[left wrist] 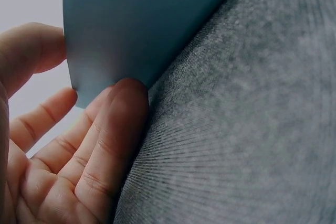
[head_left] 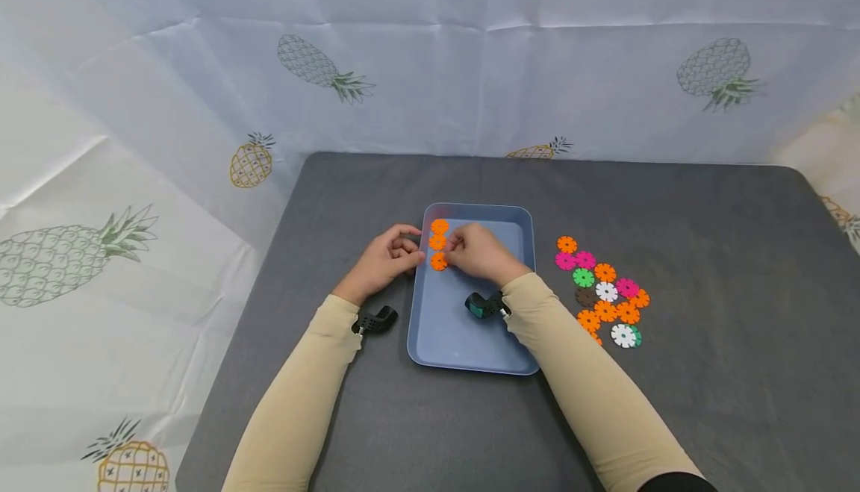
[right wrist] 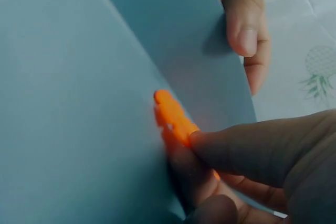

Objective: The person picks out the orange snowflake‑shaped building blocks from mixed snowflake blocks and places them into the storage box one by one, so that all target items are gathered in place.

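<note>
A blue tray (head_left: 463, 328) sits on the dark grey table. My left hand (head_left: 390, 257) grips its left wall, thumb over the rim and fingers against the outside (left wrist: 115, 119). With thumb and fingertips, my right hand (head_left: 482, 251) pinches an orange notched disc (right wrist: 176, 119) against the tray floor near that left wall. In the head view, orange discs (head_left: 439, 227) line up along the tray's left side. The held disc is partly covered by the right fingers.
Right of the tray lies a loose spread of notched discs: orange (head_left: 605, 272), pink (head_left: 585, 260), green (head_left: 583, 278), white (head_left: 623, 336) and brown (head_left: 586, 297), some overlapping. Behind the table (head_left: 725, 253) hangs a pineapple-print cloth (head_left: 430, 89). The right forearm crosses the tray's right edge.
</note>
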Demonstrator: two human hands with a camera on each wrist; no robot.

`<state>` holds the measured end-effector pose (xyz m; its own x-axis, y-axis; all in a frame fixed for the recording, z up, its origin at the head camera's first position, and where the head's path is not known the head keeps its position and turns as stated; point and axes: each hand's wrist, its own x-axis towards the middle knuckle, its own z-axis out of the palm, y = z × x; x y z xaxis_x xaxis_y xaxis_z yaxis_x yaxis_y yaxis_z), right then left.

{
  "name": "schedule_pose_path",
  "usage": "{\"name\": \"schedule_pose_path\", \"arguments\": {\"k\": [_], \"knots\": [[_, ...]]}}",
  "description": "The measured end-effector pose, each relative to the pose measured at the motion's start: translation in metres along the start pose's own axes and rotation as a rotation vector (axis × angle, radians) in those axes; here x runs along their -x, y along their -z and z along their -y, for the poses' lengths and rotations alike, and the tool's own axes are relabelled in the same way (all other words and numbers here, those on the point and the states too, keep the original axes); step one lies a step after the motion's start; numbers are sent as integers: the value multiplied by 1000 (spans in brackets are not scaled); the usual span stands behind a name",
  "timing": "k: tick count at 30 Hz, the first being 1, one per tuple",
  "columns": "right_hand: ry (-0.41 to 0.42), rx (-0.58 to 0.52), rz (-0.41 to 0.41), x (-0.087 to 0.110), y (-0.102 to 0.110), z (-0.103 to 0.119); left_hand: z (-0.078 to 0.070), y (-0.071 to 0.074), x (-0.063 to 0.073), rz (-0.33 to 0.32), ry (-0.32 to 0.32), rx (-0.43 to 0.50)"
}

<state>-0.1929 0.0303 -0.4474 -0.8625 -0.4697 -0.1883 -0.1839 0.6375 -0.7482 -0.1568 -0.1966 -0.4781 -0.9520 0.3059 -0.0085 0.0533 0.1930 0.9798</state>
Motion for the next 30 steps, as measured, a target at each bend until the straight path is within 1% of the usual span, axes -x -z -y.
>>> {"name": "schedule_pose_path", "arguments": {"k": [5,12,19,23,30], "knots": [[7,14,-8,-3,-3,-1,0,0,-1,6,7,12],[13,24,-22,-6,-4,-1,-1,1,-1,6,-6,11],[-19,47,-33,-7,-5,-1,-3,1,0,11,4,6],[-27,57,-50,-7,-7,0,-2,2,-1,9,1,-1],[-16,77,-79,-7,-8,0,0,2,-1,14,2,-1]]}}
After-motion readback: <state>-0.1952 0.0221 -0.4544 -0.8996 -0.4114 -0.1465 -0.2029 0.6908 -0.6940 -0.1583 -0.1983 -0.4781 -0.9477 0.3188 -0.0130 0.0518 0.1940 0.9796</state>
